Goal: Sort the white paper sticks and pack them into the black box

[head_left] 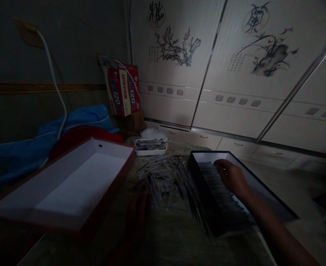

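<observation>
My right hand [231, 178] reaches into a dark-edged box [265, 188] with a pale inside. Its thumb and fingers are pinched together over the far end of a row of slim sticks or packets [221, 192] in the box; what they hold is too small to make out. On the table, my left hand [137, 208] lies in deep shadow at the near edge of a loose pile of thin, clear-wrapped sticks [163, 177]. Its fingers point toward the pile, but darkness hides whether they grip anything.
An open red box [74, 184] with a white inside stands at left. Behind the pile, a white tray [151, 152] holds more thin packets. Blue cloth [77, 116], a red printed carton [124, 90] and sliding cupboard doors [176, 107] lie beyond the table [174, 236].
</observation>
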The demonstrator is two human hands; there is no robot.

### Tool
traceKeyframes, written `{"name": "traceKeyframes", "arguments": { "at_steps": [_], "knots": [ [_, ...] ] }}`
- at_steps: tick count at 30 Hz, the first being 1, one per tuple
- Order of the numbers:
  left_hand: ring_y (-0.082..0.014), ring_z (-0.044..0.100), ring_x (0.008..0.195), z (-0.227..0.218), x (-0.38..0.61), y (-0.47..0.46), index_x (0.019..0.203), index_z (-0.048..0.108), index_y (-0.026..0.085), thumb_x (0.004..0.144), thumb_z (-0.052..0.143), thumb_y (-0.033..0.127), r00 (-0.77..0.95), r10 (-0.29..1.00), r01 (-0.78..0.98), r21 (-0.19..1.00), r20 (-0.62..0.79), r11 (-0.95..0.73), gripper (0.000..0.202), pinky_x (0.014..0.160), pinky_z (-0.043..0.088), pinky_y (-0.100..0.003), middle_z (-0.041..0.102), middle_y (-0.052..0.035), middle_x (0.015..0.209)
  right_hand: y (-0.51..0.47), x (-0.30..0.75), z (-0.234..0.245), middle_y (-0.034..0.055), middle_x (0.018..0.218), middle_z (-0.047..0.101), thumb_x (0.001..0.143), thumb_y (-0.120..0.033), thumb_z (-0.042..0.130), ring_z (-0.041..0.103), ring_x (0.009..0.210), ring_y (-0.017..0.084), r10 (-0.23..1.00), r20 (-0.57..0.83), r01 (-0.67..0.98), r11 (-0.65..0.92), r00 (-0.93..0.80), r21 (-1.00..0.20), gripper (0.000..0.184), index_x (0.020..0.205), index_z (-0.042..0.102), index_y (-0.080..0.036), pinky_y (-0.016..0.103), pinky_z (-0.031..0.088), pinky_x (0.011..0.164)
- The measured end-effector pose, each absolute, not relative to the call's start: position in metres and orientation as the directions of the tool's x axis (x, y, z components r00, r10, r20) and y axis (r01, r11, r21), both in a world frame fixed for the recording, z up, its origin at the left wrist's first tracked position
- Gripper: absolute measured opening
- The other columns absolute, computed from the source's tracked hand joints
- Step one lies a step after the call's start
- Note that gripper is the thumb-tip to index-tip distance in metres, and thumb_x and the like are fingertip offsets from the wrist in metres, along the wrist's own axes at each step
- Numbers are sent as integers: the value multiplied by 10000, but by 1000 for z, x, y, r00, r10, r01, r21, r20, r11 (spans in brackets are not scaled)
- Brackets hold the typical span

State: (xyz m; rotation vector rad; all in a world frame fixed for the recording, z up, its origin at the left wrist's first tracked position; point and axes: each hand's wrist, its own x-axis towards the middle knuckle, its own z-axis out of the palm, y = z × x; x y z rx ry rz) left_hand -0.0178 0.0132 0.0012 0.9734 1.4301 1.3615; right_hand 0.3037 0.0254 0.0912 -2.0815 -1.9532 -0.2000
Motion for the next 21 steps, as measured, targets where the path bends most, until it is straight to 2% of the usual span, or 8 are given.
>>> {"name": "traceKeyframes", "arguments": {
  "at_steps": [3,5,7,9,12,15,18,21],
  "knots": [
    [-208,593,683,1,-17,12,724,690,167,673,583,476,-264,960,-28,996,-90,85,330,590,455,-281,676,-36,682,-9,253,93,74,914,641,874,-285,365,605,790,177,865,501,945,132,39,-300,258,955,586,-180,262,444,698],
    [-200,586,680,1,-16,11,706,687,168,681,581,450,-266,960,-21,996,-86,83,303,599,454,-279,677,-38,696,-27,217,81,57,852,641,862,-273,377,606,753,171,888,458,909,217,-33,-355,225,893,588,-201,255,447,659],
    [-190,574,644,2,-16,10,696,681,164,678,583,445,-258,962,-26,996,-94,90,297,570,446,-272,667,-37,677,-34,188,62,46,773,633,829,-230,406,603,672,165,927,371,904,211,-64,-371,176,796,578,-213,246,436,584],
    [-173,551,584,3,-16,9,700,675,159,668,588,462,-245,963,-43,994,-110,102,317,513,421,-256,642,-26,627,-29,170,42,56,748,633,772,-178,456,606,637,176,945,326,942,103,7,-320,118,781,569,-211,253,421,545],
    [-133,494,483,1,-15,10,695,665,152,644,592,512,-236,963,-79,991,-128,112,370,448,372,-230,581,7,541,-13,161,20,96,797,639,723,-124,491,618,675,208,931,339,982,-82,136,-170,154,823,583,-196,263,409,519],
    [-106,448,430,-5,-15,12,670,651,153,628,594,546,-220,966,-112,987,-134,111,399,419,345,-215,538,28,497,1,162,10,116,852,639,737,-105,481,623,749,228,922,348,985,-156,170,-67,180,851,594,-187,266,419,540],
    [-95,440,422,-14,-14,15,660,639,158,632,597,544,-191,974,-159,983,-119,89,390,415,341,-206,528,32,495,6,163,7,125,854,642,740,-95,476,631,736,237,938,295,983,-168,182,-72,202,879,599,-175,276,426,548],
    [-87,422,412,-19,-14,15,661,635,157,666,580,524,-169,980,-151,986,-100,75,372,406,325,-197,502,42,484,6,165,4,137,831,645,765,-95,439,634,720,244,938,271,971,-182,218,-152,211,871,611,-159,291,431,555]
  ]
}}
